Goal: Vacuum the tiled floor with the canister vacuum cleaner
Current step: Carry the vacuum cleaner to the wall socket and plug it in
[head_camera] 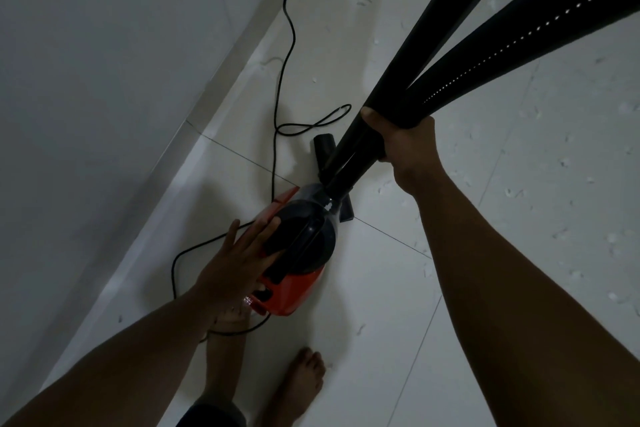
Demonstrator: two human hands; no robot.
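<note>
A small red and dark grey canister vacuum cleaner (301,253) sits on the white tiled floor (381,305) just ahead of my bare feet. My left hand (239,260) lies flat on its left side, fingers spread, holding nothing. My right hand (405,146) is closed around the black tubes (450,55), which run up from the vacuum's front toward the top right. A black nozzle piece (323,144) lies on the floor behind the tubes. Small white scraps litter the tiles on the right.
A white wall (104,62) with a baseboard runs along the left. The black power cord (287,55) snakes along the floor by the wall and loops around the vacuum and my left foot (228,319). My right foot (301,381) stands beside it.
</note>
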